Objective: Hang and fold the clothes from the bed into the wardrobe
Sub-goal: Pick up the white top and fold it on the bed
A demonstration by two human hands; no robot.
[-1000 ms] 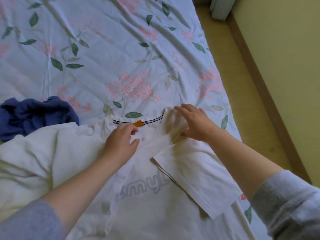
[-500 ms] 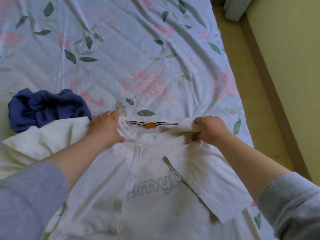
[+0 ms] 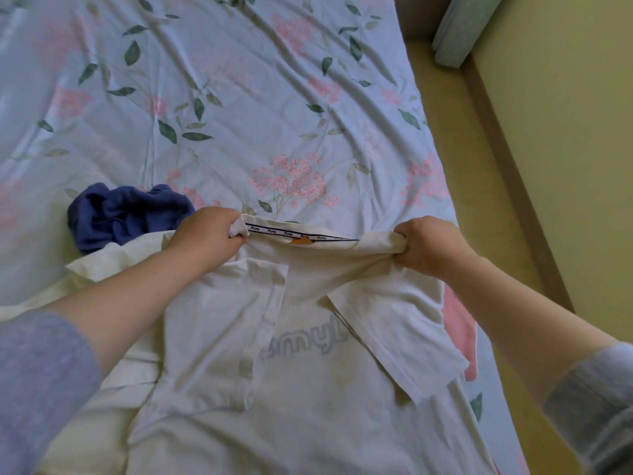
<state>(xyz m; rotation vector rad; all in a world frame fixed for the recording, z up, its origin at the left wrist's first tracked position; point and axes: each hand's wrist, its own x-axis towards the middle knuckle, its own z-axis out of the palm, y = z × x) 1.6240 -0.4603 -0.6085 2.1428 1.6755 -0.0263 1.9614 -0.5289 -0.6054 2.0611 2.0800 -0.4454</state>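
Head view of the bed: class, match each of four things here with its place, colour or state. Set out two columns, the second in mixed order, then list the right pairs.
Column one:
1. white T-shirt
2. dark blue garment
3. orange tag
4. bed sheet

Column two:
A. crumpled in a heap, beside the left end of the collar
B. inside the neckline
C. a sleeve folded in over its front
D. pale, printed with pink flowers and green leaves

Pairs: 1-C, 2-A, 3-B, 4-D.
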